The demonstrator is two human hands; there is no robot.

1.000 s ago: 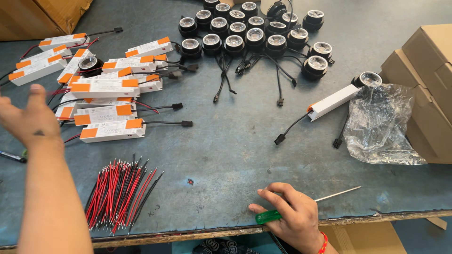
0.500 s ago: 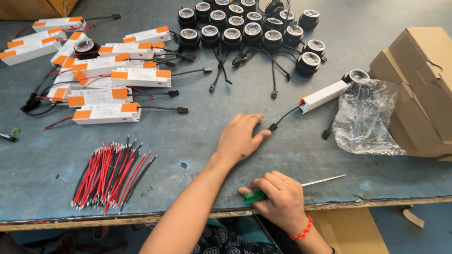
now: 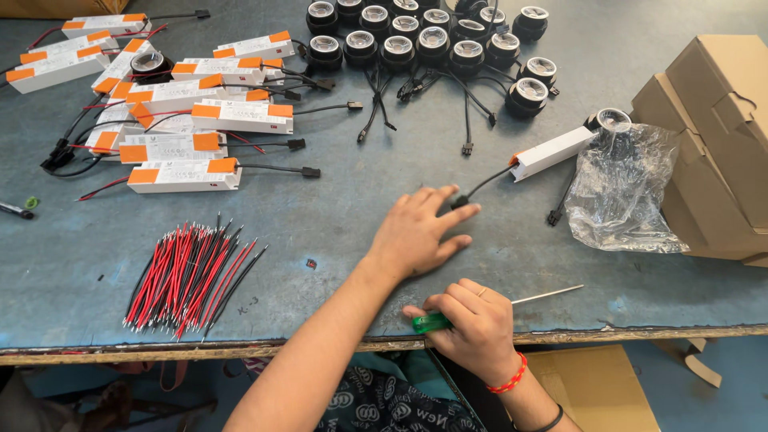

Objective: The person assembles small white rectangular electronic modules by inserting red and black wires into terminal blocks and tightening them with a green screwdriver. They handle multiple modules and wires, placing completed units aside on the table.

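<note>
My left hand (image 3: 420, 232) lies flat on the blue-grey table (image 3: 336, 232), fingers spread, fingertips touching the black plug (image 3: 458, 201) at the end of a cable. That cable runs to a white driver box with an orange end (image 3: 552, 153). My right hand (image 3: 472, 324) rests at the table's front edge, closed around a green-handled screwdriver (image 3: 432, 322) whose thin metal shaft (image 3: 548, 294) points right.
A bundle of red and black wires (image 3: 188, 272) lies front left. Several white and orange driver boxes (image 3: 184, 136) are piled at back left. Several black round lamps (image 3: 424, 40) stand at the back. A clear plastic bag (image 3: 620, 192) and cardboard boxes (image 3: 712, 136) sit right.
My left hand swung from the far left across the table to the black plug near the middle. My right hand has stayed on the screwdriver.
</note>
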